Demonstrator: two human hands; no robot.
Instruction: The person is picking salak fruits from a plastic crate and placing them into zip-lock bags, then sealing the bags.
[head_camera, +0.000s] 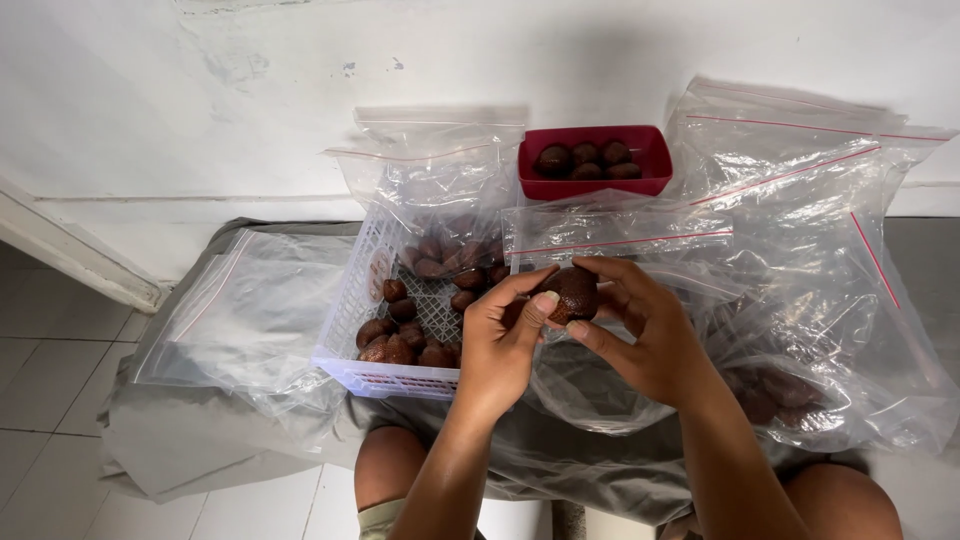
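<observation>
Below, grey cloth (200, 440) on tiled floor (50, 380)

White plastered wall (200, 90) behind, scuffed, paint patchy near top. White baseboard strip (70, 255) running diagonally at left. Floor (40, 380) of pale grey tiles, grout lines visible. Grey cloth (190, 440) spread over floor. Light soft, even, faint shadows on wall.

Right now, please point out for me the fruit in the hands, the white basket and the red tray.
brown scaly fruit (573, 294), head view, its rounded top
white basket (385, 379), head view, its front rim
red tray (590, 187), head view, its front wall
</observation>
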